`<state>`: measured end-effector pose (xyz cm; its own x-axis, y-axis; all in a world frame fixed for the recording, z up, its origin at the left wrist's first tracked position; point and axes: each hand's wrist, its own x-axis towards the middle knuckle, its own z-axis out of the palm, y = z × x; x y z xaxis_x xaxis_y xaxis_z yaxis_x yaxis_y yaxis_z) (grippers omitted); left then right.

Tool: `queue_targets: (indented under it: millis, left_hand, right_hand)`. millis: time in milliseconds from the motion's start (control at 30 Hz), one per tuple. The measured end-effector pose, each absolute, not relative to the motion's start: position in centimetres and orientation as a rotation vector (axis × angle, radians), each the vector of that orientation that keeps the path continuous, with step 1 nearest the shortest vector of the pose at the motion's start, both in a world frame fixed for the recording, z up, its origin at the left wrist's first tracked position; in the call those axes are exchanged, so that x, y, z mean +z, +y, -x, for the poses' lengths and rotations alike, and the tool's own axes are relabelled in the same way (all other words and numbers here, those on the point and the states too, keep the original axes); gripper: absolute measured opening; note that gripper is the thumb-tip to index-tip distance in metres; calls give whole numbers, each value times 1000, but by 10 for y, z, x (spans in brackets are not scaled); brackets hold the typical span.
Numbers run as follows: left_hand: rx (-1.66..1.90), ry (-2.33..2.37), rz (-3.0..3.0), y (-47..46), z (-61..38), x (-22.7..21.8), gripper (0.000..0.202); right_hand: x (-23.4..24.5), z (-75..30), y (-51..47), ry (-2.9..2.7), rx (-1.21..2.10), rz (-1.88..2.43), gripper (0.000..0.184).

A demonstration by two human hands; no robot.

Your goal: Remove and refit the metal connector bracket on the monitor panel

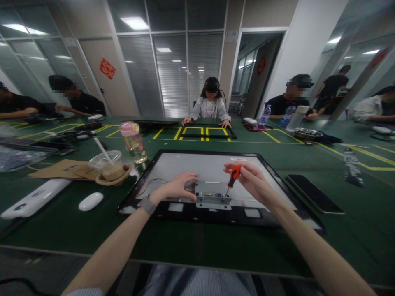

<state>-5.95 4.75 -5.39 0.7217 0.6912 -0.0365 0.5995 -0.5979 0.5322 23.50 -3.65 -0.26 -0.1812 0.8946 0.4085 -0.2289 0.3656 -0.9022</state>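
In the head view, an orange-and-black screwdriver (234, 176) is held in the right hand (253, 177); its handle is pinched between thumb and fingers, the grip being closed around the upper end; the shaft is pointed down and slightly left, its long axis steep, with the handle leaned to the right; the tip is brought to the right end of a metal bracket (212, 201), though whether a screw is met there is too small to be told.

By the left hand (177, 187), the bracket's left end is flanked; the fingers are partly curled and a gap is left between them and the thumb, which is set right at the bracket's edge; whether anything is pinched in that grip cannot be told.

The bracket is placed at the near middle of a flat, black-edged panel (185, 163); its long axis is laid left to right, along the panel's near edge, and its row of connectors (212, 194) is turned toward the wearer; the panel is laid flat on the green desk (247, 250), its longer sides also run left to right; a phone (314, 194) is laid to its right.
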Motion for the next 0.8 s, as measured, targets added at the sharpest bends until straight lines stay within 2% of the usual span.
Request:
queue_targets:
  millis: [200, 367, 600, 800]
  left_hand:
    - [249, 973, -2424, 49, 60, -57, 75]
    - [246, 979, -2427, 50, 60, -58, 76]
    - [248, 974, -2437, 48, 60, -55, 75]
    - [245, 969, -2435, 47, 59, -54, 75]
  right_hand:
    - [-7, -238, -32, -1330, 1061, 692, 17]
    - [-6, -237, -32, -1308, 1160, 660, 24]
    - [-10, -241, -28, -1323, 1135, 589, 10]
    - [-7, -240, -31, -1295, 1206, 649, 19]
